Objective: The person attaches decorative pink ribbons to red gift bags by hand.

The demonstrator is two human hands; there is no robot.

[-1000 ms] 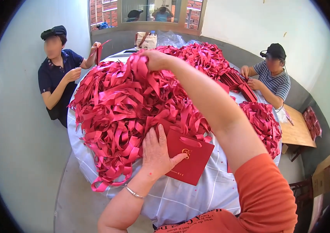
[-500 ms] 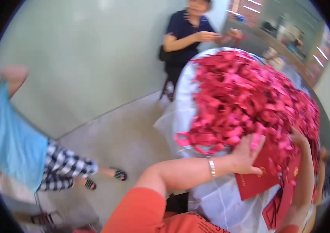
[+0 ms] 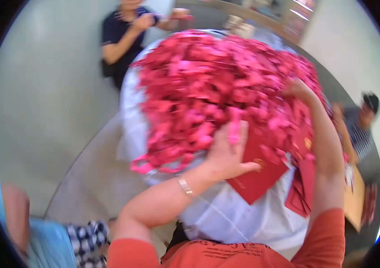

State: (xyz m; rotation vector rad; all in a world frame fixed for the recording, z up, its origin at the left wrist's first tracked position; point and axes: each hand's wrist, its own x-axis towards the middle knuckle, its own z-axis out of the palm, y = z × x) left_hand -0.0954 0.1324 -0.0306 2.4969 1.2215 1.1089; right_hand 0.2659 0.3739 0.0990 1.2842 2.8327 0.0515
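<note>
Red bag [image 3: 263, 176]: lying flat on the white-clothed bench [image 3: 219, 221], toward five o'clock on its top, upper end hidden under the heap of pink-red ribbons [image 3: 190, 89]. Set cornerwise, one corner toward six o'clock; long axis hard to judge with that end covered. Toward four o'clock from the left hand [image 3: 227, 154], and nearer by far to it than to the right hand [image 3: 299, 91]. Touched along its left side by the left hand, palm down, fingers spread and unclenched, thumb stretched toward three o'clock over its face, a strip of ribbon showing by the fingertips. Well apart from the right hand, toward seven o'clock of it. Right fingers blurred and half lost among ribbons: cannot tell whether grasping or released. More red bags [image 3: 305, 178] beside the right forearm [image 3: 326, 147], at three o'clock from the first. Compared with half a second ago: right hand farther up the heap, toward one o'clock; left hand about the same against the bag; view swung, bringing more of the striped co-worker [image 3: 362, 131] into sight at three o'clock and leaving the person in light blue [image 3: 49, 245] lower, toward eight o'clock.
</note>
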